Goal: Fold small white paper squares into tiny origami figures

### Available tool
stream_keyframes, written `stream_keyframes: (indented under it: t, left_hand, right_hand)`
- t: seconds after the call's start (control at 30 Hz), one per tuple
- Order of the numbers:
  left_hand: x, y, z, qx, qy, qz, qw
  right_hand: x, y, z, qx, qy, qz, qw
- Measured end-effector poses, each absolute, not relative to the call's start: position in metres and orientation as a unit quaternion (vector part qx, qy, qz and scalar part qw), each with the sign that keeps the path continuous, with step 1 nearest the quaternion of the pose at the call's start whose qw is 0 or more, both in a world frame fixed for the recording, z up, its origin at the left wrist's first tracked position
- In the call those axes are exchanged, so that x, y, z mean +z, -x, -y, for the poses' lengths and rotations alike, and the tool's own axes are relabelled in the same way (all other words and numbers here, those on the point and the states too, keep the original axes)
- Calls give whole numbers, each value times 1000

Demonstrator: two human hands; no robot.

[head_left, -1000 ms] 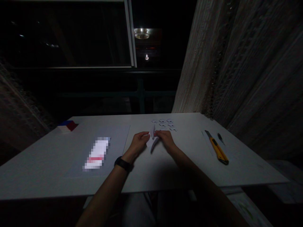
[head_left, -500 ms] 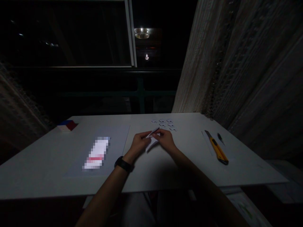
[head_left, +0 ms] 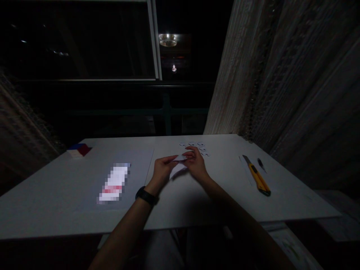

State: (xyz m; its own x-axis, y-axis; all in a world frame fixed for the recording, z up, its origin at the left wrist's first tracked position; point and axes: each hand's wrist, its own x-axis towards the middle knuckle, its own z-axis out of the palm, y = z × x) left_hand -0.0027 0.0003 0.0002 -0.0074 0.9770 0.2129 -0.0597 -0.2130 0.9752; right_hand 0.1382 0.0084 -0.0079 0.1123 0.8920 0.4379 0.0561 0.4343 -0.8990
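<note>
A small folded piece of white paper point(head_left: 180, 158) is held between my two hands above the middle of the table. My left hand point(head_left: 163, 170), with a dark watch on its wrist, pinches the paper's left side. On the other side my right hand point(head_left: 195, 163) grips it with thumb and fingers, the index finger raised and bent. A paper flap hangs below, partly in shadow. Just beyond my hands lie several small paper pieces with dark marks point(head_left: 200, 144), some hidden behind my right fingers.
A yellow utility knife point(head_left: 259, 178) and a dark pen-like item point(head_left: 261, 164) lie at the right. A lit, pixelated rectangle point(head_left: 114, 183) rests on a pale sheet point(head_left: 142, 168) at the left. A coloured cube point(head_left: 79, 150) sits at the far left of the white table point(head_left: 42, 191).
The paper has turned from standing slanted to lying flatter between my fingers. My right index finger has lifted, and my left hand has shifted slightly left.
</note>
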Motion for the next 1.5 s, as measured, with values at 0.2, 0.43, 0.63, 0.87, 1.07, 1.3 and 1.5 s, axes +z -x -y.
stream_keyframes:
  t: [0.2,0.43,0.63,0.87,1.07,1.3,1.5]
  left_hand:
    - [-6,3,-5,561,-530,-411,486]
    - [-7,6,-7,567,-481,-418,521]
    - [1,3,1,559,-481,-435,516]
    - [1,3,0,547,-507,-424,514]
    - [3,7,0,557,-497,-418,518]
    - [4,7,0,540,-527,-447,481]
    - [3,6,0,535,-519,-445,497]
  right_hand:
    - [-8,-139,-12,393,382,562,620]
    - [-10,-138,-12,431,390,523,624]
    - [-10,-136,-12,436,392,526,616]
    - [-8,-141,-10,405,386,544,626]
    - [-5,-145,-11,372,382,617,580]
    - [-9,-149,-14,371,388,628,564]
    - [-11,-149,-14,390,383,625,557]
